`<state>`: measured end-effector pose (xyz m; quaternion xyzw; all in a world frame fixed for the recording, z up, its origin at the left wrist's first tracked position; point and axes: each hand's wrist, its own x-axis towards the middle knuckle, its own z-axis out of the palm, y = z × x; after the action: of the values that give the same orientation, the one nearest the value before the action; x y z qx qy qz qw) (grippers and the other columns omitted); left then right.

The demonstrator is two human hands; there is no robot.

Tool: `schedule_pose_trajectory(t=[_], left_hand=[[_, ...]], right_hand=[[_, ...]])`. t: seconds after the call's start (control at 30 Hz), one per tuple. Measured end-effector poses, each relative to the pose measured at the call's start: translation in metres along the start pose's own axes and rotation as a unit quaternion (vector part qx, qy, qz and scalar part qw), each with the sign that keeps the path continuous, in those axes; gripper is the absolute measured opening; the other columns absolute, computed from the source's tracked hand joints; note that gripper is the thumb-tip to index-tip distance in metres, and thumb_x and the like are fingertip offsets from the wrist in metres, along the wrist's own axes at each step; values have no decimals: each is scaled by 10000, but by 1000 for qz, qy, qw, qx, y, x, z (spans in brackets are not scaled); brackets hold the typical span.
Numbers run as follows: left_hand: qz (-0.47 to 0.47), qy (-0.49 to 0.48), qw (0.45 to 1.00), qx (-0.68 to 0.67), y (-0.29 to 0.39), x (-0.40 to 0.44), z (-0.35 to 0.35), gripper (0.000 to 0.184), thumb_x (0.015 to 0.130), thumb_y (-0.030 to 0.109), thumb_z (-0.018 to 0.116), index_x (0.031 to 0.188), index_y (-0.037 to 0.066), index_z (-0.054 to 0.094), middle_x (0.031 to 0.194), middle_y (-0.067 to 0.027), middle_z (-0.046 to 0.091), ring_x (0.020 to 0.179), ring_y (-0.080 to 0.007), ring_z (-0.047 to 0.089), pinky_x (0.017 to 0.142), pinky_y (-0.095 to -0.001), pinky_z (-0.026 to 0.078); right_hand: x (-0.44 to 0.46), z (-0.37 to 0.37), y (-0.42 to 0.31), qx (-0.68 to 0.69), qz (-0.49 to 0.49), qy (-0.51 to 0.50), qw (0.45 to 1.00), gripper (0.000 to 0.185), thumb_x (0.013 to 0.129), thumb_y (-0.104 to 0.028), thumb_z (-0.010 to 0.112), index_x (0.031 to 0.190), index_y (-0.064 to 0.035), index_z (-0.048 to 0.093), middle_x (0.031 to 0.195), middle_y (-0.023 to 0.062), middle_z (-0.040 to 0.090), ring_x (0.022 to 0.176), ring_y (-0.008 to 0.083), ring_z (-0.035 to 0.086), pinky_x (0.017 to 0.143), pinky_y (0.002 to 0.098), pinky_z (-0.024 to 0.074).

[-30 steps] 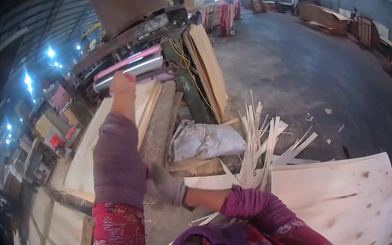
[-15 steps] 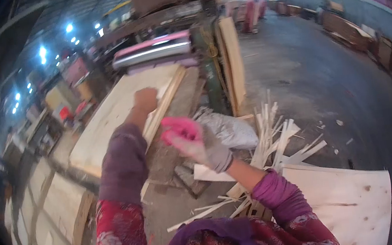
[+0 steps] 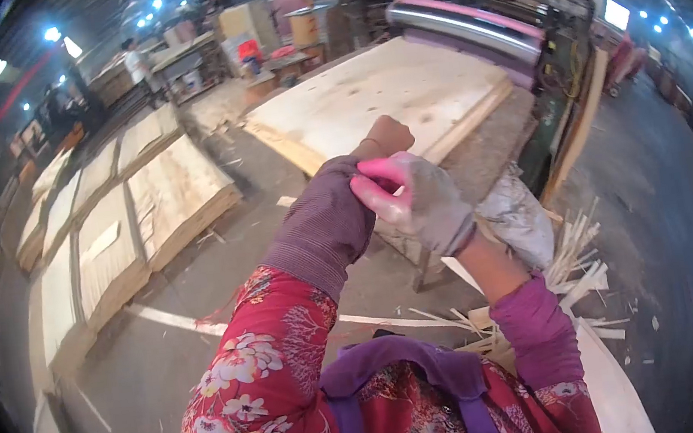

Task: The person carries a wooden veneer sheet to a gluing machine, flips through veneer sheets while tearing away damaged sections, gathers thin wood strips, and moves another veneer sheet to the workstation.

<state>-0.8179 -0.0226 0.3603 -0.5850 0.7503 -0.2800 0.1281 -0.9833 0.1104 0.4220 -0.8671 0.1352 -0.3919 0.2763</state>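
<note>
My left hand [image 3: 388, 135] is bare and curled into a fist, held out in front of a stack of wood veneer sheets [image 3: 399, 80]; nothing shows in it. A dark purple oversleeve [image 3: 321, 220] covers that forearm above a red floral sleeve. On my right hand [image 3: 418, 199] is a pale glove with pink fingertips. Its thumb and fingers pinch the oversleeve near the left wrist. The veneer stack lies just beyond both hands, reaching up to a machine's roller [image 3: 462, 29].
Stacks of veneer [image 3: 179, 194] lie on the floor to the left. A whitish sack [image 3: 515, 213] and loose wood strips [image 3: 576, 253] are at right, by a large veneer sheet [image 3: 613, 383]. A person [image 3: 140, 69] stands far back left.
The view has swung left, bringing more floor stacks into sight. My right hand has come from apart to my left forearm and taken hold of the oversleeve.
</note>
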Motion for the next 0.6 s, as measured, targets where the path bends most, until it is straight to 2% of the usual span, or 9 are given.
schedule_pose_trajectory(t=[0.07, 0.17, 0.2, 0.23, 0.27, 0.37, 0.4, 0.47, 0.6], left_hand=[[18, -18, 999, -25, -25, -44, 35, 152, 744, 150, 520, 735, 122, 669, 780, -56, 656, 743, -218, 639, 562, -350, 489], [-62, -70, 995, -45, -65, -120, 110, 136, 732, 141, 529, 727, 100, 658, 751, -68, 641, 748, -224, 629, 619, -352, 496], [-95, 149, 978, -111, -88, -137, 214, 134, 739, 130, 521, 768, 98, 648, 746, -70, 635, 735, -218, 627, 617, -349, 495], [-89, -83, 991, -55, -94, -191, 141, 131, 739, 129, 529, 803, 95, 637, 764, -75, 634, 725, -219, 625, 619, -351, 495], [-152, -128, 979, -34, -108, -225, 176, 145, 748, 126, 521, 778, 124, 663, 769, -53, 646, 757, -224, 632, 620, -347, 501], [-255, -30, 964, -75, -118, -372, 250, 110, 730, 107, 521, 711, 100, 629, 719, -93, 631, 689, -268, 620, 576, -382, 475], [-272, -146, 944, -118, -112, -425, 253, 117, 730, 91, 515, 745, 114, 630, 740, -108, 630, 701, -279, 618, 576, -384, 477], [-322, -242, 904, -140, -74, -536, 276, 114, 706, 100, 547, 791, 97, 623, 750, -115, 629, 706, -289, 621, 584, -405, 482], [-466, -502, 654, -321, 41, -710, 315, 283, 668, 251, 633, 887, 72, 653, 910, -146, 624, 851, -303, 602, 736, -383, 479]], right_hand=[[17, 52, 0, -38, -97, 17, 994, 164, 734, -153, 632, 853, -42, 641, 767, 131, 600, 680, 250, 588, 616, 316, 472], [25, 110, -49, 153, -176, -51, 971, 87, 718, -133, 630, 773, -66, 632, 690, 104, 579, 663, 261, 573, 594, 347, 452], [25, 126, -66, 165, -217, -74, 959, 105, 715, -138, 633, 796, -70, 631, 693, 105, 578, 661, 263, 569, 591, 345, 450], [26, 137, -81, 174, -260, -97, 945, 126, 713, -142, 636, 818, -73, 630, 696, 107, 577, 659, 265, 566, 589, 342, 449], [28, 147, -90, 174, -262, -101, 944, 126, 713, -142, 636, 818, -73, 630, 696, 107, 577, 659, 265, 566, 589, 342, 449], [40, 164, -95, 256, -187, -192, 929, 185, 738, -163, 622, 898, -70, 623, 764, 106, 605, 678, 244, 578, 601, 327, 455], [45, 168, -81, 256, -188, -191, 929, 185, 738, -163, 622, 898, -70, 623, 764, 106, 605, 678, 244, 578, 601, 327, 455], [49, 190, -32, 224, -13, -198, 954, 217, 785, -232, 573, 920, -69, 619, 797, 111, 613, 721, 218, 589, 625, 312, 453], [16, 210, 113, 98, 166, -258, 947, 336, 806, -278, 534, 1035, -36, 576, 903, 147, 616, 835, 237, 596, 737, 313, 452]])
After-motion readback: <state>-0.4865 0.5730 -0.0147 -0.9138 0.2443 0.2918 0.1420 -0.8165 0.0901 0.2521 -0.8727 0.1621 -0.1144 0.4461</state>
